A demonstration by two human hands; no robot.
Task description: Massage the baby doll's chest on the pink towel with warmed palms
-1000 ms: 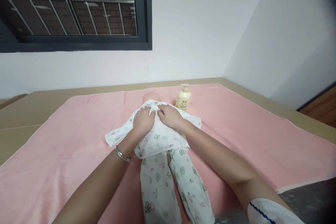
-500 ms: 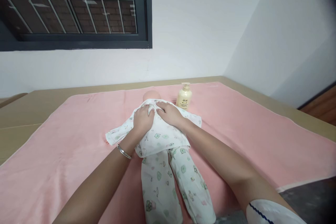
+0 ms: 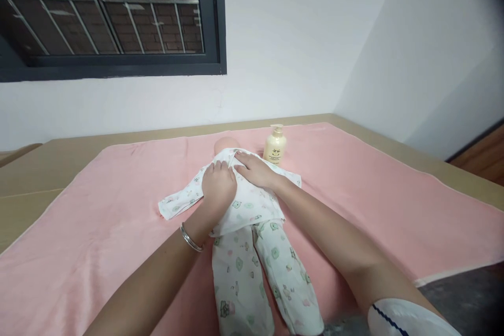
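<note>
A baby doll [image 3: 247,207] in white pyjamas printed with small green and pink animals lies stretched out, its bald head [image 3: 226,143] pointing away from me. On the left side of its upper body rests my left hand [image 3: 219,182], fingers together and curled down on the cloth, palm hidden. A silver bangle [image 3: 191,238] circles that wrist. My right hand [image 3: 255,169] lies flat on the right side of the shirt, its thumb apart from the fingers. Just beyond my right hand, a cream pump bottle [image 3: 274,146] stands upright near the doll's shoulder.
Beneath the doll a pink blanket [image 3: 118,252] covers most of the tan bed surface [image 3: 37,168]. A white wall [image 3: 283,52] rises behind, with a dark-framed barred window [image 3: 118,65] at upper left. Grey floor [image 3: 464,296] shows at lower right.
My left hand has shifted slightly right and turned, its fingers now curled and its thumb no longer standing out. My right hand stays in the same spot on the shirt.
</note>
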